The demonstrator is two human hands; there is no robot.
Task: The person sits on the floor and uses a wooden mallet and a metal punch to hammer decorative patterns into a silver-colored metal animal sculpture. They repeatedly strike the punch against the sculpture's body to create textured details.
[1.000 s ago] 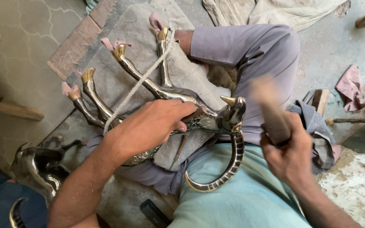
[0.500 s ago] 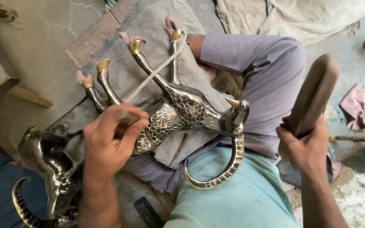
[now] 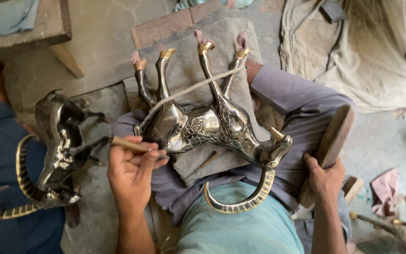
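The antelope figurine (image 3: 212,127) is glossy, engraved metal (brass-tipped hooves); the mallet (image 3: 330,141) is matt, worn wood.

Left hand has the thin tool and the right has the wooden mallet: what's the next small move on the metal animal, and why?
Probably set the tool's tip against the patterned flank of the metal animal. The left hand holds the thin tool level beside the body, not visibly planted on it, while the right hand holds the wooden mallet off to the side, away from the tool.
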